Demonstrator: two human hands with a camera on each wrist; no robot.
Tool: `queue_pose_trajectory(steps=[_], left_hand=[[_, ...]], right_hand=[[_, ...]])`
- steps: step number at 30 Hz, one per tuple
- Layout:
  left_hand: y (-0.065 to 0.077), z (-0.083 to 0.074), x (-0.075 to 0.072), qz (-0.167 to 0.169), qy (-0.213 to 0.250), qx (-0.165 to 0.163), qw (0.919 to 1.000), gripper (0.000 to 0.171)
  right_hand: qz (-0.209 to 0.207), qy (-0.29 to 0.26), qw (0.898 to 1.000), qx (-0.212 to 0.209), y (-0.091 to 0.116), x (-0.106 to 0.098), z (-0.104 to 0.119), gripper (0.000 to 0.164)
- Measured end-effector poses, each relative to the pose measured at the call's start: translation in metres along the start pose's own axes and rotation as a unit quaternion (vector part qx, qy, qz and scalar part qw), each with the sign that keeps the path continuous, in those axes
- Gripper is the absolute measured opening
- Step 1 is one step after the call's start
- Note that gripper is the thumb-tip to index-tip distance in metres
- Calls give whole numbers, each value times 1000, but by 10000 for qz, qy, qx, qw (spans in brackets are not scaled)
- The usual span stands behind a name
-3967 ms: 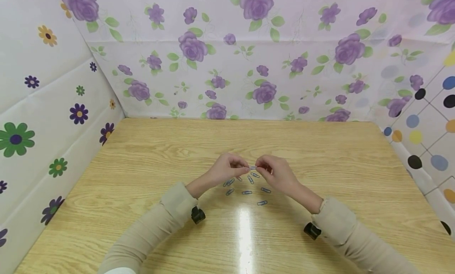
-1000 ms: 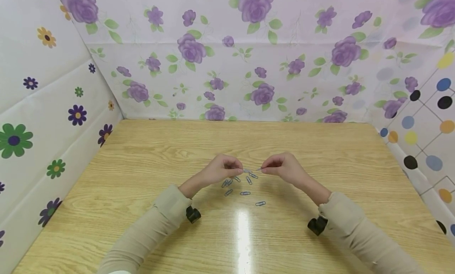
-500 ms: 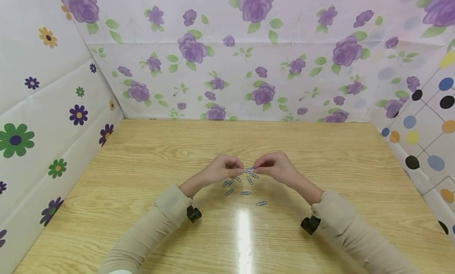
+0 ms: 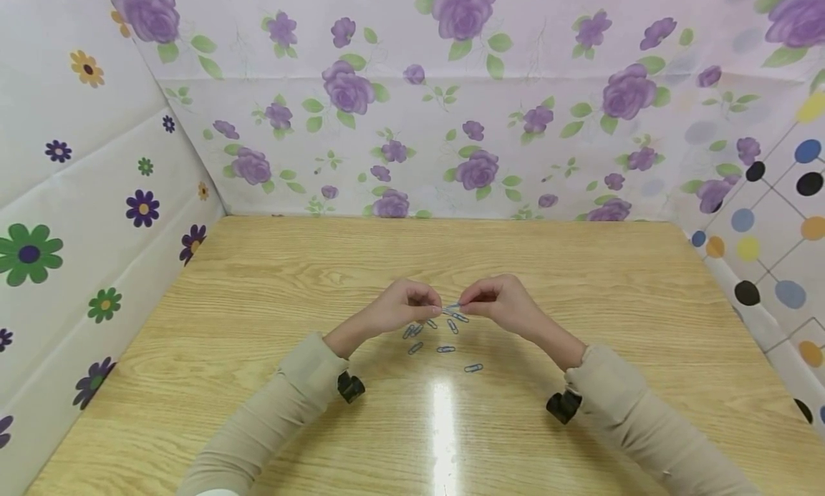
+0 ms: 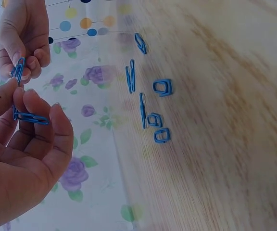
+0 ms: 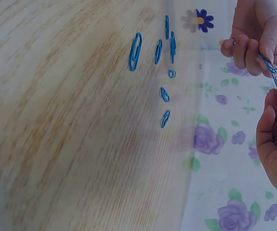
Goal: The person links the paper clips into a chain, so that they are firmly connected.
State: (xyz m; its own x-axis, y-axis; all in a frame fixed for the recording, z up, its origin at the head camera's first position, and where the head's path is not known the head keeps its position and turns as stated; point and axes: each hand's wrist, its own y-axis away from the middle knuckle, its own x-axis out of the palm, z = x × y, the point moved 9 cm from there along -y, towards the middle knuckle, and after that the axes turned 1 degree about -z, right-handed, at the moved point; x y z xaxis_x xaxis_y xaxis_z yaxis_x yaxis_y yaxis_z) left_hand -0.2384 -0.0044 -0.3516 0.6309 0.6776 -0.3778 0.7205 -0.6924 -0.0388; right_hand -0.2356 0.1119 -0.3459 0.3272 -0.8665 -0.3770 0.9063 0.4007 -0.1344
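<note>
Both hands meet over the middle of the wooden table in the head view. The left hand (image 4: 409, 304) pinches a blue paper clip between thumb and index finger; in the left wrist view a linked paper clip (image 5: 31, 118) lies against its fingers. The right hand (image 4: 505, 304) pinches another blue paper clip (image 5: 19, 69), its end meeting the left hand's clip. In the right wrist view the two clips (image 6: 273, 70) overlap between the fingertips; whether they are hooked together I cannot tell. Several loose paper clips (image 4: 446, 349) lie on the table below the hands.
The wooden table (image 4: 290, 267) carries the loose clips, the nearest one (image 4: 473, 368) lying closest to the person. A floral cloth (image 4: 387, 124) hangs behind the table, with patterned cloths at both sides. Black cameras (image 4: 351, 387) sit on the wrists.
A clip that lay below the right hand four seconds ago is gone from the table. The right hand, apart one second ago, has moved left with a clip to meet the left hand's clip.
</note>
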Motion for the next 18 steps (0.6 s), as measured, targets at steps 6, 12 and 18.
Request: queue_pose_trajectory(steps=[6,12,18], left_hand=[[0,-1,0,-14,-25,-47,10000,12],[3,-1,-5,-141,-66,-17,9999,9],[-2,22,-5,-180,165,-131,9996,10]], right_hand=[[83,-7,9999,-108,-4,2,-18,5],[50,87,9999,-98,0,-2,-26,7],[-17,66,10000,41,3,-3,-29,9]])
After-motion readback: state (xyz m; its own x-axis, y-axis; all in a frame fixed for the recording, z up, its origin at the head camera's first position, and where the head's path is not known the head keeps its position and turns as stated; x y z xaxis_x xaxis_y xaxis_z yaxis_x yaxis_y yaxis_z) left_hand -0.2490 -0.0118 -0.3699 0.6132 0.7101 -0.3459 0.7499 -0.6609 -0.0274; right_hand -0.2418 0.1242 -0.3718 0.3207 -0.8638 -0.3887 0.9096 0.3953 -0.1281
